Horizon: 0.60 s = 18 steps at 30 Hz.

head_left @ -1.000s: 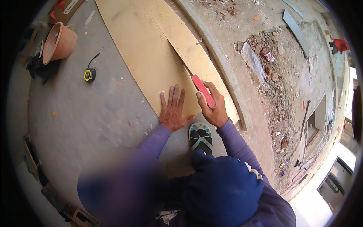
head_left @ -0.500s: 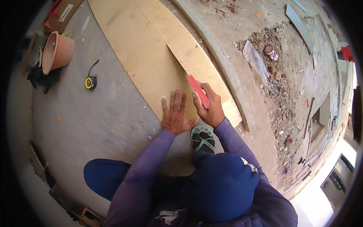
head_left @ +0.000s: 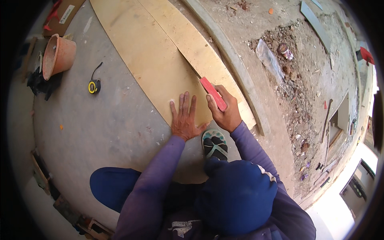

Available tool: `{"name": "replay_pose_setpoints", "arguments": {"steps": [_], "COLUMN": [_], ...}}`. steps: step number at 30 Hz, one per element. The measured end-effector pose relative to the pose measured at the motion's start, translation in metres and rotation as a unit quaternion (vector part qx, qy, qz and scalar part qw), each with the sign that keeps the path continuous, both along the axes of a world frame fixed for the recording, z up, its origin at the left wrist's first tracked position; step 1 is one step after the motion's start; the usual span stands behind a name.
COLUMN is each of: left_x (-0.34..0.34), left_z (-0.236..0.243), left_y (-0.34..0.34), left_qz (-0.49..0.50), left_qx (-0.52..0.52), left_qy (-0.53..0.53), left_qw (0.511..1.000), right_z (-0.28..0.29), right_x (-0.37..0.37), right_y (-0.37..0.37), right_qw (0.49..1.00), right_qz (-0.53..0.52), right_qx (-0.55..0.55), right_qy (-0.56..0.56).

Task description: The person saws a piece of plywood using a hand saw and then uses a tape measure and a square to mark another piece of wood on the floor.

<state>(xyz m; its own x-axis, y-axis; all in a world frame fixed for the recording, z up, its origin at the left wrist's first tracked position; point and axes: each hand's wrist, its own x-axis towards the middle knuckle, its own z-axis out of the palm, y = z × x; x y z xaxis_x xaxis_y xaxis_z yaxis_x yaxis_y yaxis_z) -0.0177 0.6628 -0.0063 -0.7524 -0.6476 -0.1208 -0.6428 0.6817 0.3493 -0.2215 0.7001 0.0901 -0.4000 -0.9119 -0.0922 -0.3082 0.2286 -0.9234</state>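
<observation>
A long plywood sheet [head_left: 140,52] lies on the floor, with a thin straight line running along it that widens into a dark gap nearer me. My left hand [head_left: 185,120] presses flat on the sheet's near end, fingers spread. Beside it on the right, my right hand [head_left: 226,108] is wrapped around a tool with a flat red handle [head_left: 213,93]. The handle lines up with the dark gap. A thin dark strip extends from its far end, but I cannot tell whether that is a blade. My sandalled foot [head_left: 215,145] is just below the sheet's near edge.
A tape measure [head_left: 94,86] lies on the grey floor to the left, near an orange bucket [head_left: 59,57] and a cardboard box [head_left: 66,16]. Along the sheet's right side runs a raised concrete edge [head_left: 232,60]. Beyond it are rubble [head_left: 298,94] and clear plastic [head_left: 269,60].
My right hand and the red-handled tool have shifted slightly back and to the right along the line. My left hand stays flat on the sheet. The whole view has moved a little.
</observation>
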Motion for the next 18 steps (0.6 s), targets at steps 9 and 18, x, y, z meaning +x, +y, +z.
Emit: {"name": "replay_pose_setpoints", "arguments": {"steps": [9,18], "left_x": [0.008,-0.001], "left_z": [-0.003,-0.001], "left_y": [0.001,0.003], "left_qz": [0.011,0.006], "left_qx": [-0.006,-0.003], "left_qy": [0.012,0.014], "left_qw": [1.0,1.0], "right_z": [0.06,0.019], "right_x": [-0.011,0.006], "right_y": [0.152,0.074], "right_qw": [0.996,0.999], "right_qz": [0.027,0.008], "right_qx": [0.083,0.044], "right_qy": [0.032,0.0]}}
